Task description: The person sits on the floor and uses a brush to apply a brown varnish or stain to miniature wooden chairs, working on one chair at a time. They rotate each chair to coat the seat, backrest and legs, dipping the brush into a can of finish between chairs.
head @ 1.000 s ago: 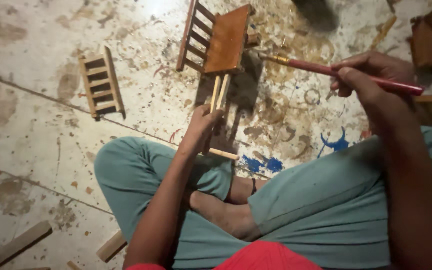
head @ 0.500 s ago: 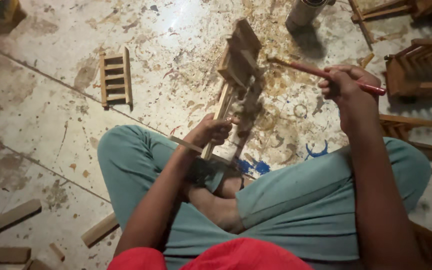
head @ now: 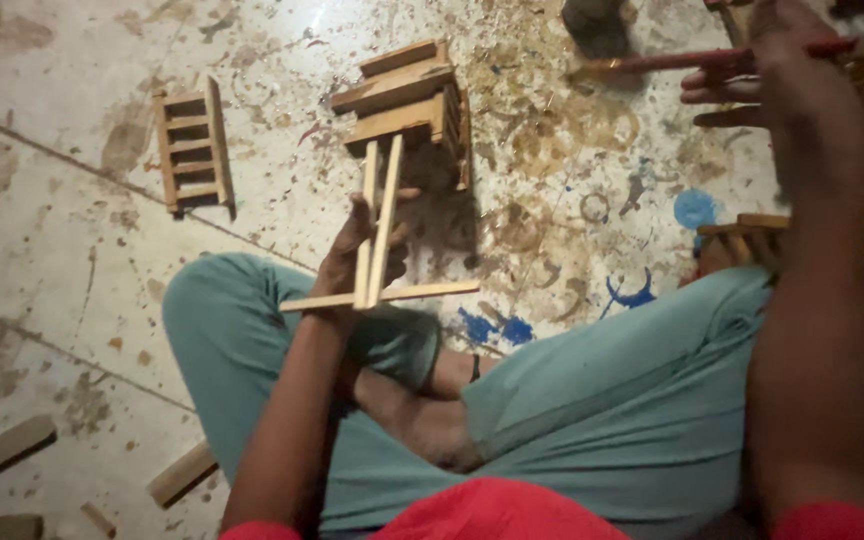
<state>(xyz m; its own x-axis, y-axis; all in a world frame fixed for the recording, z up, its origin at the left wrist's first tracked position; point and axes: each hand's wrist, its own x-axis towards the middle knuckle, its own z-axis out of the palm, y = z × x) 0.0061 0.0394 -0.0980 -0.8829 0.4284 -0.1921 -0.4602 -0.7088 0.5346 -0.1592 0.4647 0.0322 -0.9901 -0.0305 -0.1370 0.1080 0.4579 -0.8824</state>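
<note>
Hands first: the left hand [head: 357,245] grips the two long legs of the small brown slatted wooden chair [head: 402,105], which it has turned since a second ago, so the seat now points away and the thin cross-strip [head: 382,296] sits nearest the lap. Above the stained, shaving-strewn floor [head: 72,230], the right hand [head: 782,70] has risen toward the upper edge, fingers closed around the red-handled brush [head: 712,60]. A spare slatted wooden panel [head: 192,150] lies apart on the left.

Top: a red garment [head: 492,515] is worn, sleeves short.
Trousers: teal-green cloth [head: 592,400], rolled up below the knees.
Arms: left hand [head: 362,240] and right hand [head: 782,70] are left bare.
</note>
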